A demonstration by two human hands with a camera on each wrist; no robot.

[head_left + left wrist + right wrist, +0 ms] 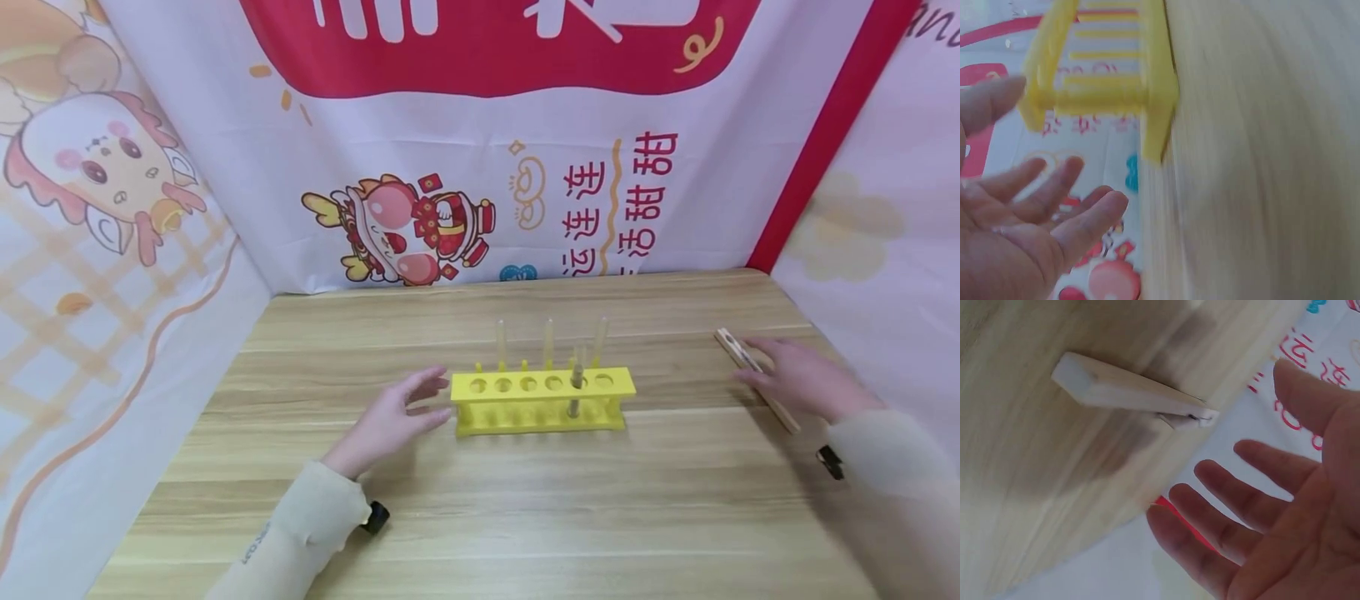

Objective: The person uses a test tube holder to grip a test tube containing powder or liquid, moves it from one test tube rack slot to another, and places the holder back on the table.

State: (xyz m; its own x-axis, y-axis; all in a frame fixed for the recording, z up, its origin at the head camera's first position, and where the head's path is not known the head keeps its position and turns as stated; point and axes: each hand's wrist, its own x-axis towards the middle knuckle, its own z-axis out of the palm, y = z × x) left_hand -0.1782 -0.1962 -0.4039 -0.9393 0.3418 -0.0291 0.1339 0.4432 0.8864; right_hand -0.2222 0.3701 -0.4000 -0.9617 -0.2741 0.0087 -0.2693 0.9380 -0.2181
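Observation:
A yellow test tube rack (543, 387) stands on the table. One test tube (576, 392) with grey matter in it sits in a hole toward the rack's right end. Three clear test tubes (549, 342) stand along its back row, rounded ends up. My left hand (390, 421), fingers loosely spread, is at the rack's left end; in the left wrist view nothing lies in the palm. Over at the right, a wooden test tube clamp (1129, 387) lies on the table. My right hand (806, 379) hovers beside it, fingers apart from it in the right wrist view.
The wood-grain table (495, 517) extends around the rack. A printed cloth (450, 125) hangs behind its far edge, and more cloth covers the left and right sides. Each wrist bears a small black device (377, 517).

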